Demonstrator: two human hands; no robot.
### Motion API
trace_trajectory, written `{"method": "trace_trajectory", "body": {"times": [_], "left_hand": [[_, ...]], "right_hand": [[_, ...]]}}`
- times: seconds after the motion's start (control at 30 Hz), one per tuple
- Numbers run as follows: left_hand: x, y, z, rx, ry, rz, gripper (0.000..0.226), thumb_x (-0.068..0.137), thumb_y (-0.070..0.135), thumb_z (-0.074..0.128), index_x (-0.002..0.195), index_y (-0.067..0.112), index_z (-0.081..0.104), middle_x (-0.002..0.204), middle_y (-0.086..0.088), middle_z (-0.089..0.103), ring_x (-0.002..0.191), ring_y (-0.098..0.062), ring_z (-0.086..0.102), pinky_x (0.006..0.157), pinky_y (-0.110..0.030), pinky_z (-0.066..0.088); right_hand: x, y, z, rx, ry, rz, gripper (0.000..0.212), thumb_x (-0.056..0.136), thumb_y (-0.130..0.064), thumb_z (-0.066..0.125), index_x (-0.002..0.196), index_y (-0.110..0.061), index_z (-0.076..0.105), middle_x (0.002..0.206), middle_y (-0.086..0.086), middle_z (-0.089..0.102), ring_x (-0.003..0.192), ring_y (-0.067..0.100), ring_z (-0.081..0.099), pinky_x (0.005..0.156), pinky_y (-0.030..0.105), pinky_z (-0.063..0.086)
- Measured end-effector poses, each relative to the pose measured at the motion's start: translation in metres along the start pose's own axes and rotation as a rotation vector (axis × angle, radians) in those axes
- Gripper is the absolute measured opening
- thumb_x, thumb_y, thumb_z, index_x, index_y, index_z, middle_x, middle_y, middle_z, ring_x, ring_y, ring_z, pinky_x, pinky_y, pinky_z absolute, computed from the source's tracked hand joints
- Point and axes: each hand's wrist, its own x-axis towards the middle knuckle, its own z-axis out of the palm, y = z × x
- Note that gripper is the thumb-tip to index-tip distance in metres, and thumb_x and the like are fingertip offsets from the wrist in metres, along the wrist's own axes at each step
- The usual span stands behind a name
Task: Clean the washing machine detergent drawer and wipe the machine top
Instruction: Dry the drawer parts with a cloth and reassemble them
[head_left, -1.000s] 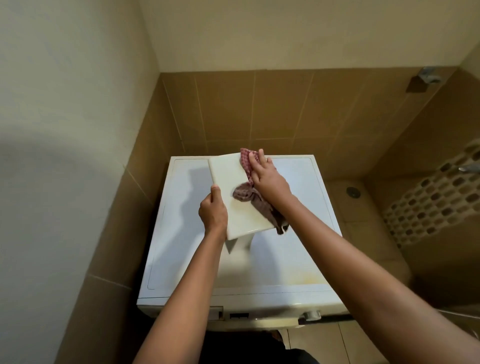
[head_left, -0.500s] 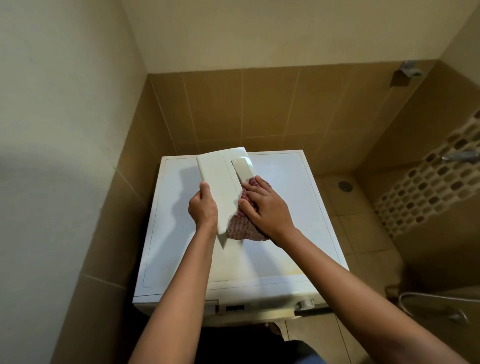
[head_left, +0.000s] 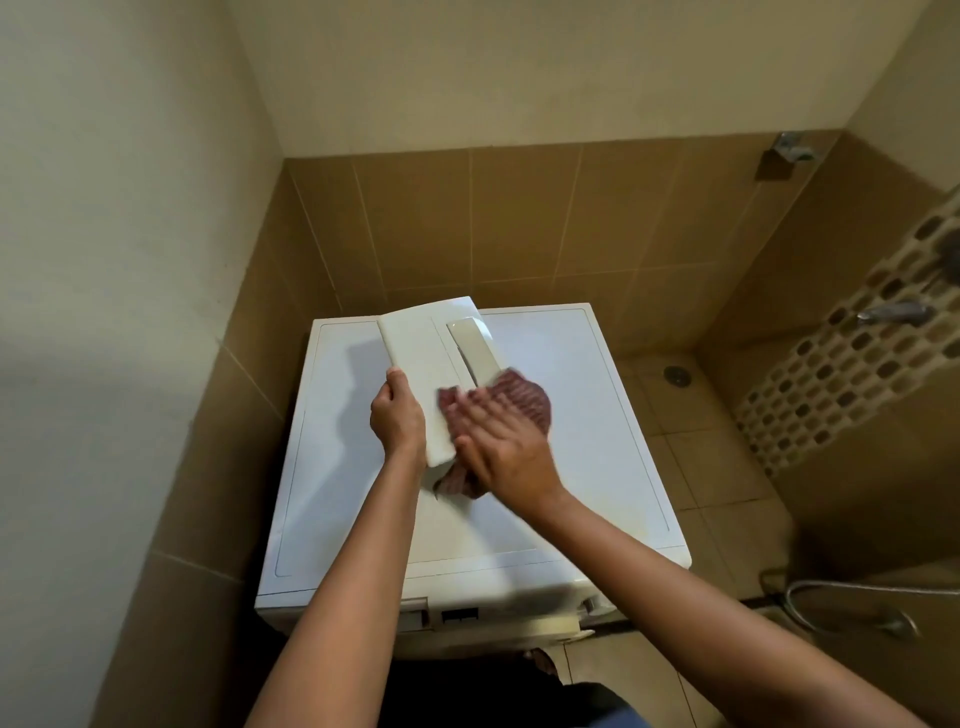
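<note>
Closest to the camera, the white front panel (head_left: 457, 616) of the washing machine shows a dark slot and small fittings. No brand, label or lettering is readable there or anywhere else. Just beyond it lies the flat white washing machine top (head_left: 597, 457), with both forearms reaching over its middle.

The left hand (head_left: 397, 418) is clamped round the near left edge of the long white plastic detergent drawer (head_left: 421, 353), thumb on top. It holds the drawer over the top with the far end pointing at the wall. Whether the near end touches the machine cannot be told.

The right hand (head_left: 501, 447), blurred, lies with fingers spread flat on the dark red checked cloth (head_left: 522, 400), pressing it against the drawer's near right side. A fold of cloth hangs below.

The step appears to be wiping the drawer's outer face. Done well, the left hand's grip stays firm so the drawer cannot twist. The cloth should run lengthwise and into the groove beside the raised pale handle strip (head_left: 475, 348). The drawer should then be turned to reach the compartments, which are hidden here. The yellowish marks near the top's front edge suggest it is not yet wiped.

Farther off are brown wall tiles (head_left: 519, 223) and a round floor drain (head_left: 675, 375).
</note>
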Motion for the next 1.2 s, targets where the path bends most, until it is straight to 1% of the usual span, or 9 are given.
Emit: {"method": "trace_trajectory", "body": {"times": [0.07, 0.17, 0.3, 0.47, 0.63, 0.8, 0.9, 1.07, 1.2], "left_hand": [[0.005, -0.001, -0.003, -0.023, -0.038, -0.006, 0.036, 0.101, 0.044, 0.039, 0.088, 0.019, 0.063, 0.099, -0.007, 0.069, 0.094, -0.026, 0.066, 0.089, -0.039, 0.055], [0.013, 0.002, -0.01, -0.049, -0.108, -0.038, 0.036, 0.101, 0.043, 0.04, 0.098, 0.017, 0.064, 0.105, -0.01, 0.07, 0.097, -0.026, 0.067, 0.091, -0.038, 0.054], [0.012, 0.001, -0.008, -0.008, -0.058, -0.053, 0.044, 0.1, 0.047, 0.037, 0.107, 0.015, 0.066, 0.106, -0.008, 0.069, 0.098, -0.026, 0.065, 0.092, -0.04, 0.054], [0.009, 0.002, -0.006, -0.042, 0.003, -0.055, 0.036, 0.099, 0.046, 0.041, 0.099, 0.017, 0.063, 0.106, -0.008, 0.069, 0.096, -0.025, 0.065, 0.089, -0.04, 0.055], [0.006, 0.003, -0.004, -0.067, -0.001, -0.042, 0.038, 0.1, 0.044, 0.041, 0.102, 0.014, 0.064, 0.105, -0.007, 0.069, 0.097, -0.023, 0.065, 0.089, -0.037, 0.055], [0.008, 0.004, -0.008, 0.023, 0.004, -0.018, 0.046, 0.102, 0.043, 0.037, 0.112, 0.01, 0.069, 0.112, -0.011, 0.069, 0.105, -0.027, 0.063, 0.098, -0.038, 0.049], [0.007, 0.007, -0.008, 0.04, 0.016, -0.021, 0.041, 0.101, 0.044, 0.038, 0.099, 0.016, 0.067, 0.107, -0.009, 0.069, 0.098, -0.026, 0.064, 0.092, -0.039, 0.052], [0.004, 0.006, -0.009, -0.038, -0.005, -0.052, 0.037, 0.101, 0.045, 0.039, 0.085, 0.02, 0.06, 0.089, -0.002, 0.065, 0.081, -0.021, 0.063, 0.075, -0.032, 0.055], [0.005, 0.004, -0.008, -0.05, -0.016, -0.041, 0.034, 0.101, 0.043, 0.038, 0.094, 0.019, 0.06, 0.102, -0.007, 0.067, 0.095, -0.024, 0.065, 0.086, -0.036, 0.056]], "right_hand": [[0.006, -0.018, 0.0, 0.02, -0.169, -0.069, 0.04, 0.1, -0.028, 0.038, 0.131, -0.011, 0.058, 0.138, 0.007, 0.054, 0.131, 0.02, 0.047, 0.114, 0.036, 0.03], [0.026, -0.027, -0.004, 0.09, -0.383, -0.004, 0.048, 0.101, -0.032, 0.027, 0.141, -0.014, 0.045, 0.148, 0.006, 0.041, 0.14, 0.021, 0.035, 0.118, 0.034, 0.019], [0.06, -0.006, -0.005, 0.062, -0.492, 0.122, 0.047, 0.104, -0.035, 0.024, 0.149, -0.022, 0.031, 0.155, 0.001, 0.029, 0.146, 0.017, 0.02, 0.12, 0.032, 0.011], [0.052, -0.005, -0.015, 0.053, -0.496, 0.14, 0.047, 0.104, -0.034, 0.025, 0.149, -0.021, 0.03, 0.155, 0.001, 0.028, 0.146, 0.017, 0.019, 0.118, 0.028, 0.006], [0.022, -0.015, -0.032, 0.062, -0.516, 0.092, 0.059, 0.096, -0.039, 0.012, 0.146, -0.019, 0.036, 0.153, 0.003, 0.033, 0.145, 0.018, 0.023, 0.116, 0.025, 0.003], [0.066, -0.019, -0.004, 0.063, -0.533, 0.123, 0.046, 0.103, -0.03, 0.028, 0.147, -0.019, 0.034, 0.155, 0.004, 0.029, 0.145, 0.02, 0.021, 0.119, 0.031, 0.006], [0.081, -0.006, 0.002, 0.054, -0.526, 0.175, 0.046, 0.104, -0.03, 0.028, 0.149, -0.02, 0.031, 0.156, 0.002, 0.026, 0.146, 0.019, 0.02, 0.12, 0.033, 0.012], [0.043, 0.002, -0.021, 0.02, -0.497, 0.198, 0.049, 0.102, -0.034, 0.022, 0.149, -0.02, 0.03, 0.155, 0.0, 0.027, 0.146, 0.019, 0.019, 0.118, 0.029, 0.005], [0.017, -0.018, -0.027, 0.037, -0.518, 0.151, 0.06, 0.095, -0.038, 0.014, 0.145, -0.017, 0.037, 0.152, 0.003, 0.033, 0.144, 0.024, 0.025, 0.118, 0.039, 0.014]]}}
